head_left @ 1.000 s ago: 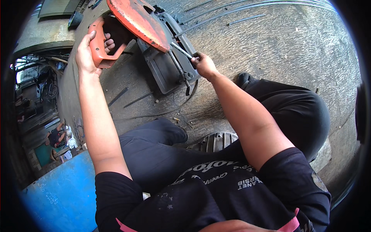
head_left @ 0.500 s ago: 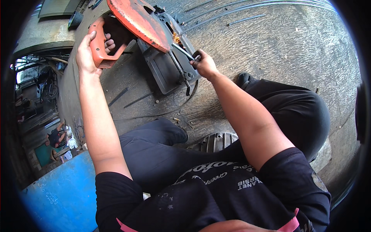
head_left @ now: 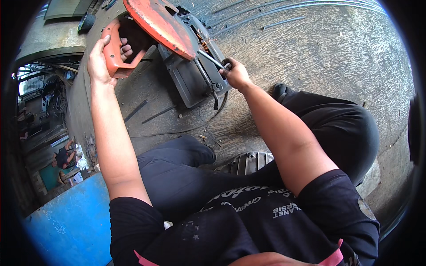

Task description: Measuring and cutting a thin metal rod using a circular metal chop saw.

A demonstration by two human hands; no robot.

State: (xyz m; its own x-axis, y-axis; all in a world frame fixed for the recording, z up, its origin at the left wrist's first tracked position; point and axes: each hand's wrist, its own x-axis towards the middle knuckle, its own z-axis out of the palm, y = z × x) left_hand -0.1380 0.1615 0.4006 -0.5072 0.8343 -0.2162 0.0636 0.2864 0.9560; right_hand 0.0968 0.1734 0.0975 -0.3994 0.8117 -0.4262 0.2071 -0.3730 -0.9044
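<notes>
A chop saw with a worn red blade guard (head_left: pixel 160 27) stands on the floor ahead of me on a dark metal base (head_left: pixel 182 80). My left hand (head_left: pixel 103 62) is closed around its red D-shaped handle (head_left: pixel 113 49). Between the fingers of my right hand (head_left: pixel 234 72) is a thin metal rod (head_left: pixel 210 59), which runs toward the saw's vise under the guard. Small orange sparks (head_left: pixel 204 46) show where the rod meets the saw. The guard hides the cutting disc.
Long metal rods (head_left: pixel 293 6) lie on the rough floor at the far side, with a shorter rod (head_left: pixel 282 23) near them. A cable (head_left: pixel 173 132) curves by the saw base. At left are a blue panel (head_left: pixel 73 219) and another person (head_left: pixel 65 156) farther off.
The sparks look smaller and dimmer than before. Both hands, the handle and the rod keep nearly the same places.
</notes>
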